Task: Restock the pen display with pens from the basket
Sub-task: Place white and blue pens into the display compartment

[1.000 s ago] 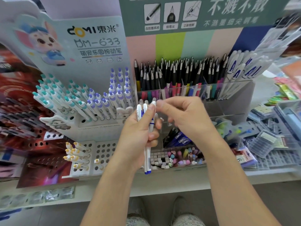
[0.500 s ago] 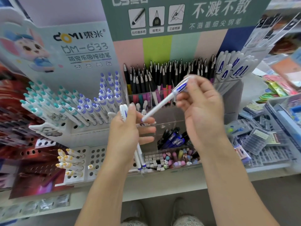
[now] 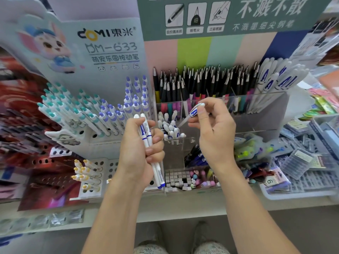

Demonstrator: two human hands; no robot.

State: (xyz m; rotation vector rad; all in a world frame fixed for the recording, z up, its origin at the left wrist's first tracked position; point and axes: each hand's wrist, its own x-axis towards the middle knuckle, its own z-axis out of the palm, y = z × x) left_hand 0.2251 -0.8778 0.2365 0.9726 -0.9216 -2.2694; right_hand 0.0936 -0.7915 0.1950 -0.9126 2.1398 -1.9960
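Note:
My left hand (image 3: 139, 153) grips two white pens with blue bands (image 3: 146, 138), upright in front of the display, their blue tips pointing down. Pinched at its capped end by my right hand (image 3: 212, 132) is a single white and blue pen (image 3: 192, 112). It slants down to the left, with its tip over a clear acrylic compartment (image 3: 176, 142) that holds several matching white pens (image 3: 170, 127). No basket is in view.
Black pens (image 3: 201, 83) fill the clear upper row, with larger white pens (image 3: 275, 83) at its right. A white pegged stand (image 3: 91, 114) at left holds teal and purple click pens. Erasers and small boxes (image 3: 183, 177) lie below. Refill packs (image 3: 302, 162) pile up at right.
My right hand drew one pen out of the bundle in my left hand, lifted it up to the right, then lowered it tip-first toward the compartment of white pens.

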